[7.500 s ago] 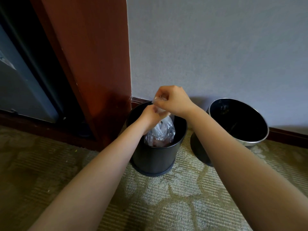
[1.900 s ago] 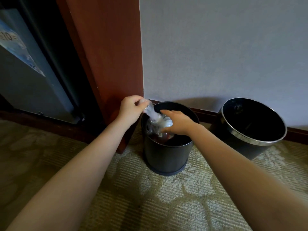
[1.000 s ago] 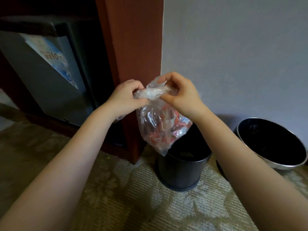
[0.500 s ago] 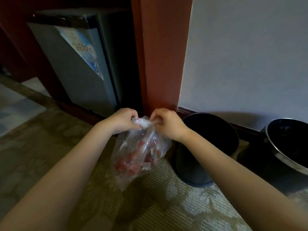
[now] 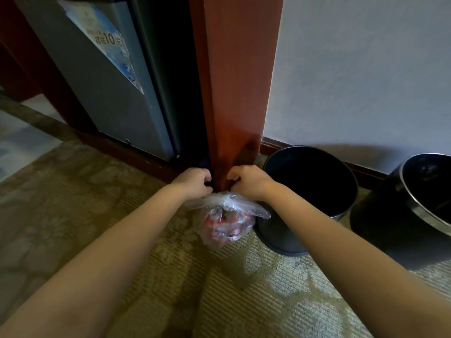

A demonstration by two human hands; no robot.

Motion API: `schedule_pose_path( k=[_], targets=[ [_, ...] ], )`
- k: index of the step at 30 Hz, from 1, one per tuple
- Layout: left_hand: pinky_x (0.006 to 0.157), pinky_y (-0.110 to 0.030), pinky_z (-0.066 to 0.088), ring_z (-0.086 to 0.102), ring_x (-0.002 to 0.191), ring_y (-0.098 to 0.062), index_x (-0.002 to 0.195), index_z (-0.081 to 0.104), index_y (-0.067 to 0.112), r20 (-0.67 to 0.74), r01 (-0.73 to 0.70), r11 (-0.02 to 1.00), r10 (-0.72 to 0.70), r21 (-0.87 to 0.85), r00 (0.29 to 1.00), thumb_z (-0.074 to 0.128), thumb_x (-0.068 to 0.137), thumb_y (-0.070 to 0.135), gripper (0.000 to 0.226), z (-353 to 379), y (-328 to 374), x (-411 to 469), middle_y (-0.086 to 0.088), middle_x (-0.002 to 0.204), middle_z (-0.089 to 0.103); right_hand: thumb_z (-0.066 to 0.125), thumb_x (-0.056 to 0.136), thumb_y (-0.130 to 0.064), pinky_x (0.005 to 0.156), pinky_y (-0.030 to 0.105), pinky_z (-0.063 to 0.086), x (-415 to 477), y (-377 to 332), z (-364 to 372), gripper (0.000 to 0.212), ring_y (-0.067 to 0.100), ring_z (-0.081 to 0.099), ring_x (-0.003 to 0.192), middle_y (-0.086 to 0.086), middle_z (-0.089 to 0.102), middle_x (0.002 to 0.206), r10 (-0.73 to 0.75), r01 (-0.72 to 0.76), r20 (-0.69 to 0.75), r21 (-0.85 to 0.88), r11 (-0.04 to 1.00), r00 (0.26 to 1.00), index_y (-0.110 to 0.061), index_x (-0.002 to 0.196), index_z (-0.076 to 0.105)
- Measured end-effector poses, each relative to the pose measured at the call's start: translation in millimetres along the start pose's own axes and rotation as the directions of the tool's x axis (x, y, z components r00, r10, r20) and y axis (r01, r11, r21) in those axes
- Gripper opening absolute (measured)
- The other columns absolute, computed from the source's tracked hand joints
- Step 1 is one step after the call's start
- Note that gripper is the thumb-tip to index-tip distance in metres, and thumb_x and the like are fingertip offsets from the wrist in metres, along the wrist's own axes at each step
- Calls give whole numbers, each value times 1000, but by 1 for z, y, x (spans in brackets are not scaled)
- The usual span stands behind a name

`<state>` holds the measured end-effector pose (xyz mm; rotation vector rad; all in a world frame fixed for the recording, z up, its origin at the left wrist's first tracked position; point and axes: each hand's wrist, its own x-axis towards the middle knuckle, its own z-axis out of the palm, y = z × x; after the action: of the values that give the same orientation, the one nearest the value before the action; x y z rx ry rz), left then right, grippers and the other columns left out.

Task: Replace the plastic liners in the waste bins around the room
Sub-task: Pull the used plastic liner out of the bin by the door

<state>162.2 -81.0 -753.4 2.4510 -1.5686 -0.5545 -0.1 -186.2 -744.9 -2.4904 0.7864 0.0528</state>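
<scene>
clear plastic liner bag (image 5: 225, 220), bunched at the top, red and pink scraps inside. head view only.

- progress: the bag is out of the round black waste bin (image 5: 275, 237) and hangs just left of it, over the patterned olive carpet (image 5: 97, 215); whether its bottom touches the carpet cannot be told. the bin's inside looks dark and bare, no liner over the rim. beside it on the right, the black bin with the chrome rim (image 5: 380, 228) also looks unlined. no fresh liner in sight. judged: old liner removed, its neck likely being closed; relining both bins is left.
- hands: both forearms reach forward and down. left hand (image 5: 192, 182) and right hand (image 5: 246, 181) sit close together, knuckles up, fingers curled, each gripping the bag's gathered top in front of the red-brown wooden panel (image 5: 234, 81).
</scene>
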Motion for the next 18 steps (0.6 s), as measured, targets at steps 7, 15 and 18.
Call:
schedule_pose_path(
  k=[7, 15, 18],
  targets=[
    [107, -41, 37, 35, 135, -27, 148, 29, 17, 238, -49, 992, 20, 113, 971, 66, 84, 44, 78, 46, 15, 3, -7, 150, 33, 57, 90, -13, 93, 36, 49, -1, 0, -8, 35, 22, 59, 109, 4, 63, 119, -3, 10, -96, 74, 997, 995, -18, 125, 59],
    [81, -36, 47, 58, 103, -26, 110, 57, 22, 216, -90, 952, 26, 293, 976, 54, 89, 41, 29, 68, 25, 11, -3, 114, 59, 57, 91, -13, 89, 36, 50, -9, 3, 0, 31, 22, 60, 105, 3, 65, 114, -35, 41, -101, 61, 997, 994, -19, 121, 62],
    [75, -34, 50, 62, 92, -26, 79, 54, 22, 189, -56, 994, 37, 98, 981, 59, 84, 45, 24, 43, 17, 2, -4, 95, 64, 57, 91, -13, 90, 36, 50, -9, 4, -1, 30, 22, 60, 105, 4, 66, 114, -54, 67, -137, 89, 994, 989, -18, 120, 63]
  ],
)
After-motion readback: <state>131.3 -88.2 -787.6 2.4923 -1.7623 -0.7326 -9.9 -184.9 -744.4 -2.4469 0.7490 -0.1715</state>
